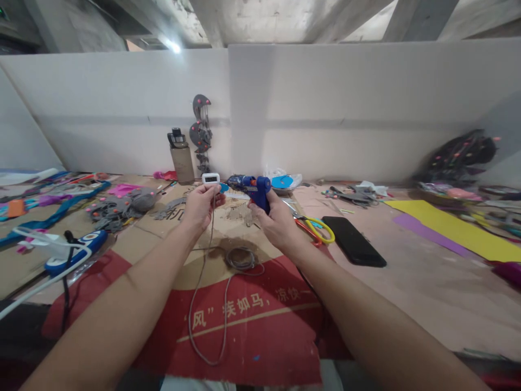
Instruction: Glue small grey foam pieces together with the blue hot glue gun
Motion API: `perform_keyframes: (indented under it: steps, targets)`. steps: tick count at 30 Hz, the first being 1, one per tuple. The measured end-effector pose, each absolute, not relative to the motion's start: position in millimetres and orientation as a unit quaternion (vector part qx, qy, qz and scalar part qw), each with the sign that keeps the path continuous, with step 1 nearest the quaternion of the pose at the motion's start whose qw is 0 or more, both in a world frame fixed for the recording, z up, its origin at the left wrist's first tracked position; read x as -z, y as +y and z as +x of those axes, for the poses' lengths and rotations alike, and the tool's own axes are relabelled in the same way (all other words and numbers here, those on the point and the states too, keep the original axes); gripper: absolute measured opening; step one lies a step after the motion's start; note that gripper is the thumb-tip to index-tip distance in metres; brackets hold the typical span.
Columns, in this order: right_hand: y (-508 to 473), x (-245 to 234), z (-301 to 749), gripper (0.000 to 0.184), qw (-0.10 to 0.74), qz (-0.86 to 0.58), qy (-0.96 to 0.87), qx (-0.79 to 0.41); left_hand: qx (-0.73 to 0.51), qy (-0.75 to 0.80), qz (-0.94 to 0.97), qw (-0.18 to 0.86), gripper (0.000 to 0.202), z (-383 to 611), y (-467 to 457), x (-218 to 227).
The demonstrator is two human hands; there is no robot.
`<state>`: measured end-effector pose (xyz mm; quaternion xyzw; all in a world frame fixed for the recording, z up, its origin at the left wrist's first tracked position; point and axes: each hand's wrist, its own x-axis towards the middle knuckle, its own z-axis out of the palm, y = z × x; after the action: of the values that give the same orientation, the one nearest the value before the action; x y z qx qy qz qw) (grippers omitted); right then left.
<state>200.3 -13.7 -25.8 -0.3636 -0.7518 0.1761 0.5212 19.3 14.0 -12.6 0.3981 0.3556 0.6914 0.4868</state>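
My right hand grips a blue hot glue gun, its nozzle pointing left. My left hand pinches a small blue piece close to that nozzle; whether the two touch I cannot tell. A thin grey cord hangs down from my left fingers and loops over the cardboard. More of it lies in a coil below, between my forearms. Just behind my left fingertips stands a small white device with a dark display.
Scissors with yellow and orange handles and a black phone lie to the right. Printed cardboard covers the front. A bottle stands by the wall. Left are a power strip and grey pieces with pink dots; yellow sheet far right.
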Motion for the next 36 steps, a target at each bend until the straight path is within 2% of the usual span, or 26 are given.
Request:
perform_keyframes:
  steps: [17,31,36]
  targets:
    - [-12.6,28.0,202.3,0.031,0.508,-0.377,-0.76,-0.152,-0.69,0.357,0.403,0.484,0.016,20.9,14.2,13.1]
    - [-14.0,29.0,201.3,0.04,0.504,-0.372,-0.766,-0.144,-0.688,0.369,0.413,0.47,0.016,21.4,14.6,14.0]
    - [-14.0,30.6,201.5,0.038,0.501,-0.382,-0.763,-0.142,-0.687,0.373,0.409,0.47,0.019,21.5,14.9,13.9]
